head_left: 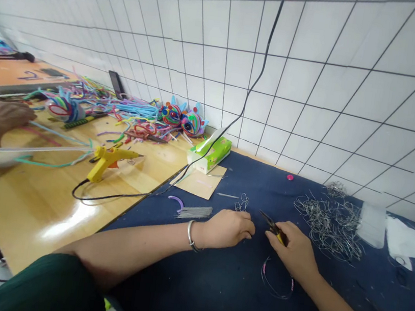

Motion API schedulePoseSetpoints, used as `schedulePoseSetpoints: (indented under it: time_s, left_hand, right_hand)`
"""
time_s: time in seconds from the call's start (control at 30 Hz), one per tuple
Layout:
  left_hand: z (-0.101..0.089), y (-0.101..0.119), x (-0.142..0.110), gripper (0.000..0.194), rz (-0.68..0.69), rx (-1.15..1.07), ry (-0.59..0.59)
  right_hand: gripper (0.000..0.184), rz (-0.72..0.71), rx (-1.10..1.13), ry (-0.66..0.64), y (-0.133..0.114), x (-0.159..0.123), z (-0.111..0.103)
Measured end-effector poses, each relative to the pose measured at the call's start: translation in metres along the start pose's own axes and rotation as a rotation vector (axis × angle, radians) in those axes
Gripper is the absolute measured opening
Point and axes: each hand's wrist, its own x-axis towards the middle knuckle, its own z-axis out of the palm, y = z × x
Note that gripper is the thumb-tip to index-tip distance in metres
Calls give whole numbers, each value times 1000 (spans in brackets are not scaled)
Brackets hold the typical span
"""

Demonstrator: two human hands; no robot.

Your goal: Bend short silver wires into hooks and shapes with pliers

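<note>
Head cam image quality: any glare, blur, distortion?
Head view: strong glare on the wooden table; wall tiles skew and stretch toward the right edge, likely wide-angle distortion; co-worker's hand at far left looks soft; pliers in the right hand read fairly clearly.

Near side open, flanks crowded

You have room across the near cloth (pixel 206 297), left of the loop (pixel 264 270). Tangled wire (pixel 331 227) blocks your right, rods (pixel 195 212) your left; tissue box (pixel 213 155) and cord (pixel 263 63) bar the far left.
</note>
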Motion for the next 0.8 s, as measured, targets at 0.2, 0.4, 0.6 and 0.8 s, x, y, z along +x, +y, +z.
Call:
schedulePoseSetpoints:
  time_s: [0.2, 0.4, 0.6, 0.8]
  left_hand:
    - [-52, -14, -2, 17, -36, 58, 13]
    - [-84, -35, -47, 27, -220, 138, -49]
    - [-61, -39, -84, 47, -298, 180, -66]
    - [-52, -47, -85, 25, -306, 194, -7]
  right_hand:
    - [21, 38, 29, -48, -3, 0, -3]
    - [23, 51, 35, -70, -2, 0, -3]
    - [24, 36, 8, -81, 0, 1, -1]
    - [25, 27, -7, -75, -1, 2, -1]
